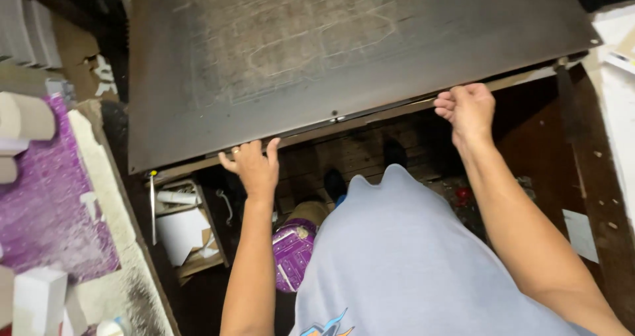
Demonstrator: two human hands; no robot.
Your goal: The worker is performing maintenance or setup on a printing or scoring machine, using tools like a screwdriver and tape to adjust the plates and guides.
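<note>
Far left: purple glittery sheet [46, 210] flat on a side worktop [112, 270], white blocks [36, 296] at its near corner, pale rolls [23, 118] above. Kept to the side, apart from the big board.

Below the worktop edge: open box of white paper and scraps [185, 233] on the floor, thin metal rod [153, 207] upright beside it.

Left hand [254, 167]: under the near edge of the large dark board [344, 51], thumb out, fingers spread and curled up onto the edge. Grip part-open, bearing on the board from below; ring on one finger. Likely placed to support weight, not to pinch.

Board: wide, flat, dark brown, faint scored outlines on its face, tilted down toward the left corner. Near edge over a lighter strip [397, 111], apparently a frame rail.

Between the arms: grey shirt, purple patterned roll [294, 253] on the wooden floor [357, 151], dark shoes.

Right hand [468, 106]: fist-like, fingers folded tight over the same edge, further right and higher. Grip shut on the board edge. Hands well apart, plausibly for balance.

Far right: white paper [581, 233] on a dark surface.
</note>
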